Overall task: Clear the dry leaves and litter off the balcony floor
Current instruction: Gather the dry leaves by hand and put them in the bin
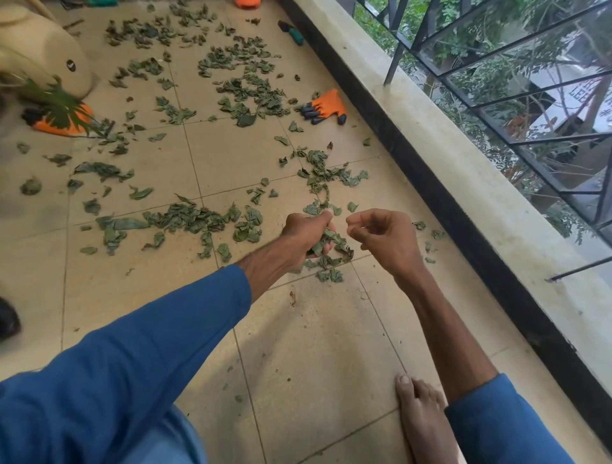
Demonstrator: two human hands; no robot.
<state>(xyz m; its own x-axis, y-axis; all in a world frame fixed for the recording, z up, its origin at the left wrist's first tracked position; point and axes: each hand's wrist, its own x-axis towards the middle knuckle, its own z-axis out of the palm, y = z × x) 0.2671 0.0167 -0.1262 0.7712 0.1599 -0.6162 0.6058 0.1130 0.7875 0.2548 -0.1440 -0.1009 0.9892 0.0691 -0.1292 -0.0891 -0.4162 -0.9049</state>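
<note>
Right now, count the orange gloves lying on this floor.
2. One orange glove lies by the wall's dark base; a second glove lies far left, partly under a green sprig. An orange thing cut off at the top edge may be a third.

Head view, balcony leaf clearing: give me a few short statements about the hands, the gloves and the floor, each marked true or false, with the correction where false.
1. The left hand grips a bunch of leaves. True.
2. The right hand wears an orange glove. False: it is bare; an orange glove lies on the floor tiles.
3. The floor tiles are already free of leaves. False: scattered leaves lie over much of them.
4. A bare foot rests on the floor tiles. True.
</note>
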